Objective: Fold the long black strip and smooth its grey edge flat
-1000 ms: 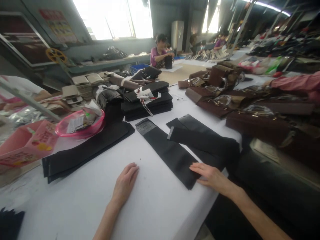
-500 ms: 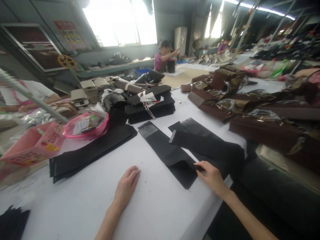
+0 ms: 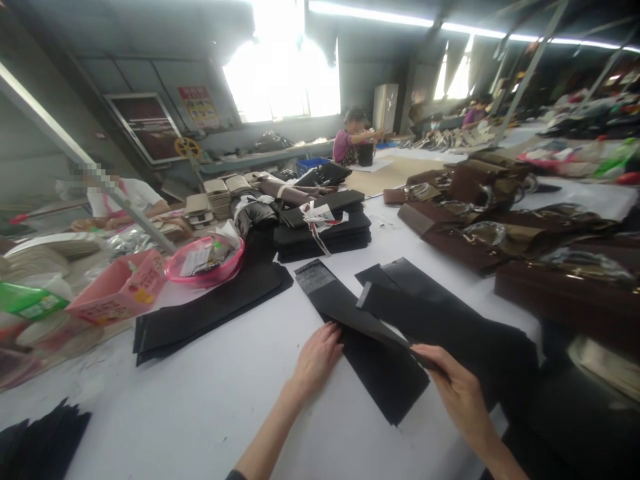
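A stack of long black strips (image 3: 387,377), seemingly fabric or leather, lies slantwise on the white table. Its top strip (image 3: 367,321) is partly raised. My right hand (image 3: 457,387) pinches the near right end of this raised strip between thumb and fingers. At the strip's left edge, the fingers of my left hand (image 3: 320,353) are closed against it; the left thumb is hidden. Just right of the stack lie more overlapping black strips (image 3: 425,310), one with a grey end.
Black panels (image 3: 200,313) lie to the left, near a pink basin (image 3: 227,263) and pink box (image 3: 123,293). A tied black bundle (image 3: 325,233) stands behind. Brown bags (image 3: 450,233) line the right side. Co-workers sit at the far left and at the back.
My left hand has moved right and forward from the bare table to the strip's edge. My right hand has raised the top strip further. The view has turned left and tilted up.
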Action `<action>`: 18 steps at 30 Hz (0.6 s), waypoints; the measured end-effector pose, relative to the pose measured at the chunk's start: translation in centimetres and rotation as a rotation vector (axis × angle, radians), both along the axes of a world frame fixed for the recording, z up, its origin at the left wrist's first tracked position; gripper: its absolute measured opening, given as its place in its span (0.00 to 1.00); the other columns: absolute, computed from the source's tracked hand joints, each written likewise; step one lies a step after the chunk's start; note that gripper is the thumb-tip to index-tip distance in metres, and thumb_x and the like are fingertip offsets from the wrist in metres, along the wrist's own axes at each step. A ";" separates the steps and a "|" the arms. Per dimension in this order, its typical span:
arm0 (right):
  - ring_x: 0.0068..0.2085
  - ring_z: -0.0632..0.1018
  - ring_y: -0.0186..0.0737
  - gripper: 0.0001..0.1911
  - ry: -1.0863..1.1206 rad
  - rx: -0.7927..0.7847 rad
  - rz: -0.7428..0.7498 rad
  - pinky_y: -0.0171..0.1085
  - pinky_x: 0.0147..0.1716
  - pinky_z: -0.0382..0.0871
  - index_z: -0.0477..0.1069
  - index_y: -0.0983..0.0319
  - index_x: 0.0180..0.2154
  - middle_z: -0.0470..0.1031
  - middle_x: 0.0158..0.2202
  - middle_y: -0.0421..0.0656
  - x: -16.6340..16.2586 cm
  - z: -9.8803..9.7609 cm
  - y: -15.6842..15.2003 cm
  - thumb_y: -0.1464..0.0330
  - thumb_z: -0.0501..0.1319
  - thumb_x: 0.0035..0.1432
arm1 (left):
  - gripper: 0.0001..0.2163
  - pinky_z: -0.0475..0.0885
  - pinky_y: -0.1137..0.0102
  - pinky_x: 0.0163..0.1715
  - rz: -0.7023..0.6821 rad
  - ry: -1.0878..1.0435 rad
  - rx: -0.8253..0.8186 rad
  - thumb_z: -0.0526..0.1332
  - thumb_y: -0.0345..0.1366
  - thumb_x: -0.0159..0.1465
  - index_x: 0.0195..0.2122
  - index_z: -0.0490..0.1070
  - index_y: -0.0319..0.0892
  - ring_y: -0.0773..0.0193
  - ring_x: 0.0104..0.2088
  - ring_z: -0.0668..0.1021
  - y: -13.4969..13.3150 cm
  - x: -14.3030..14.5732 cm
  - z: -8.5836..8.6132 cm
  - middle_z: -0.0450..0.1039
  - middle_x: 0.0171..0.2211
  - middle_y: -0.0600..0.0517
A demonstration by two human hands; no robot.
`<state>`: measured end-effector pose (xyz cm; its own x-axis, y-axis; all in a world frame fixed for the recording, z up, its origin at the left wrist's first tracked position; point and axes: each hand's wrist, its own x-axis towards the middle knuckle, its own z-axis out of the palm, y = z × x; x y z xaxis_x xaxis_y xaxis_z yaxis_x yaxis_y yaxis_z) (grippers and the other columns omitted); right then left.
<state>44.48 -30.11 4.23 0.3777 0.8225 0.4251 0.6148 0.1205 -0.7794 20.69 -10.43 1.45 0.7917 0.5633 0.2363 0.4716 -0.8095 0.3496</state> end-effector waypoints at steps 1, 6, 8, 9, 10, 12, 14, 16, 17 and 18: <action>0.52 0.75 0.41 0.11 -0.024 0.004 0.031 0.36 0.55 0.70 0.73 0.53 0.48 0.75 0.49 0.41 -0.1 0.2 0.0 0.67 0.55 0.67 | 0.14 0.71 0.54 0.57 0.019 -0.008 0.010 0.53 0.39 0.69 0.54 0.67 0.42 0.51 0.58 0.70 0.6 1.0 -0.1 0.69 0.56 0.43; 0.54 0.75 0.42 0.16 -0.159 0.017 0.133 0.39 0.57 0.70 0.72 0.53 0.50 0.74 0.51 0.42 -0.1 0.6 -0.5 0.72 0.53 0.66 | 0.12 0.68 0.48 0.57 0.114 -0.030 0.075 0.59 0.32 0.63 0.48 0.71 0.36 0.44 0.56 0.69 5.0 3.6 -1.0 0.69 0.53 0.35; 0.54 0.75 0.42 0.17 -0.208 0.032 0.165 0.37 0.56 0.71 0.72 0.54 0.51 0.74 0.51 0.43 0.1 0.5 -0.8 0.74 0.53 0.65 | 0.16 0.65 0.47 0.59 0.119 -0.028 0.095 0.60 0.30 0.59 0.50 0.71 0.35 0.43 0.58 0.67 6.7 4.0 -1.2 0.68 0.55 0.35; 0.54 0.75 0.41 0.18 -0.230 0.035 0.188 0.36 0.56 0.71 0.72 0.54 0.51 0.74 0.51 0.43 0.2 0.4 -0.9 0.74 0.53 0.64 | 0.17 0.64 0.47 0.60 0.113 -0.022 0.102 0.61 0.30 0.58 0.50 0.71 0.36 0.43 0.58 0.67 7.4 4.1 -1.2 0.68 0.55 0.35; 0.55 0.75 0.40 0.18 -0.250 0.035 0.214 0.34 0.57 0.70 0.72 0.55 0.51 0.74 0.52 0.42 0.3 0.3 -1.1 0.75 0.53 0.64 | 0.18 0.63 0.47 0.60 0.106 -0.014 0.105 0.61 0.30 0.57 0.50 0.71 0.36 0.43 0.57 0.68 8.0 4.2 -1.2 0.68 0.55 0.36; 0.56 0.74 0.40 0.20 -0.265 0.015 0.251 0.32 0.57 0.69 0.71 0.55 0.52 0.73 0.53 0.42 0.4 0.1 -1.3 0.76 0.52 0.64 | 0.17 0.62 0.48 0.61 0.089 0.010 0.108 0.62 0.32 0.56 0.48 0.73 0.36 0.43 0.56 0.69 9.0 4.2 -1.1 0.70 0.54 0.36; 0.56 0.74 0.39 0.20 -0.252 -0.009 0.261 0.32 0.58 0.68 0.71 0.55 0.53 0.73 0.54 0.42 0.3 0.1 -1.4 0.76 0.52 0.64 | 0.16 0.62 0.48 0.60 0.087 0.037 0.105 0.63 0.32 0.55 0.45 0.75 0.35 0.43 0.55 0.70 9.7 4.3 -1.0 0.71 0.52 0.36; 0.55 0.75 0.39 0.18 -0.233 -0.024 0.256 0.31 0.57 0.68 0.72 0.55 0.52 0.74 0.53 0.42 0.2 0.2 -1.5 0.74 0.54 0.65 | 0.17 0.64 0.48 0.58 0.109 0.059 0.102 0.64 0.32 0.53 0.45 0.75 0.34 0.40 0.56 0.69 10.2 4.4 -1.0 0.72 0.52 0.35; 0.54 0.76 0.39 0.17 -0.223 -0.028 0.243 0.30 0.57 0.68 0.72 0.55 0.52 0.74 0.53 0.42 0.1 0.4 -1.4 0.73 0.55 0.65 | 0.18 0.64 0.47 0.58 0.123 0.068 0.101 0.64 0.32 0.52 0.45 0.75 0.34 0.39 0.56 0.69 10.3 4.5 -1.0 0.71 0.52 0.34; 0.53 0.77 0.38 0.16 -0.216 -0.026 0.236 0.30 0.56 0.68 0.72 0.55 0.52 0.75 0.52 0.41 0.0 0.6 -1.3 0.72 0.56 0.65 | 0.19 0.63 0.46 0.58 0.137 0.073 0.100 0.64 0.32 0.52 0.46 0.74 0.34 0.38 0.57 0.68 10.5 4.6 -1.0 0.70 0.53 0.33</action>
